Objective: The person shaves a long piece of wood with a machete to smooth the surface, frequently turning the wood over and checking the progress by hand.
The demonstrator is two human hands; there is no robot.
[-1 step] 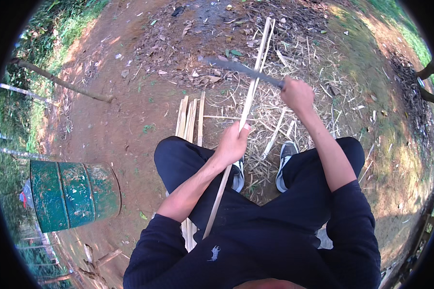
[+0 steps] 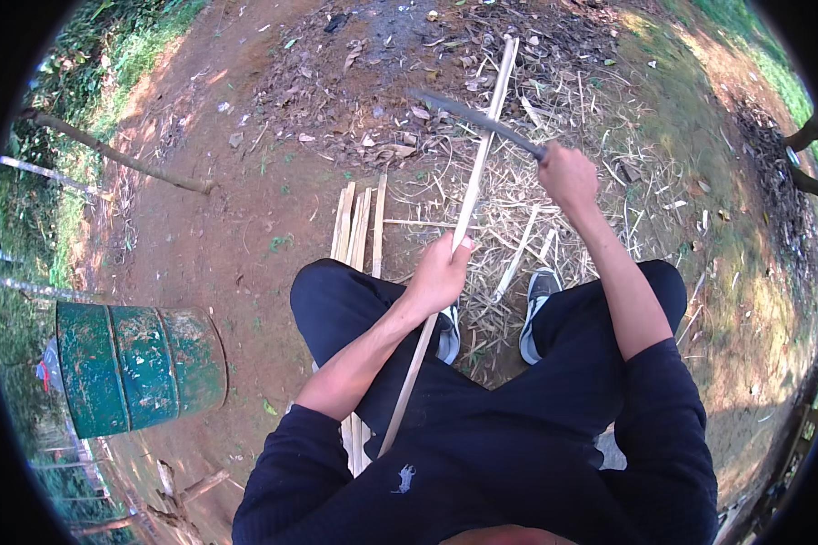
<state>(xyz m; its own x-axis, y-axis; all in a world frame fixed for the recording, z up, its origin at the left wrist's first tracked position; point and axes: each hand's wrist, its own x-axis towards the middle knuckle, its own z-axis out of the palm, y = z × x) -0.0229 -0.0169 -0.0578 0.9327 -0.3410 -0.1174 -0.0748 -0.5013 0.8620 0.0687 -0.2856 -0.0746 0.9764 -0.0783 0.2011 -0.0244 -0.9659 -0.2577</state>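
A long, pale split-wood strip, which looks like bamboo (image 2: pixel 478 173), slants up and away from my lap. My left hand (image 2: pixel 441 272) is closed around it near its middle, above my left knee. My right hand (image 2: pixel 570 182) grips the handle of a machete (image 2: pixel 482 120). Its dark blade points left and lies across the upper part of the strip, its tip slightly blurred. Near the far end, a thin sliver (image 2: pixel 513 56) runs close alongside the strip. The machete's handle is mostly hidden in my fist.
Several cut strips (image 2: pixel 359 222) lie beside my left leg, partly under it. Shavings (image 2: pixel 509 245) cover the ground around my shoes. A green metal drum (image 2: pixel 141 368) lies at the left. A leaning pole (image 2: pixel 123 153) stands beyond it, and dry leaves (image 2: pixel 373 136) are scattered ahead.
My right hand and the machete have shifted slightly to the right. The sliver at the strip's far end now sits closer to it. My left hand has barely moved.
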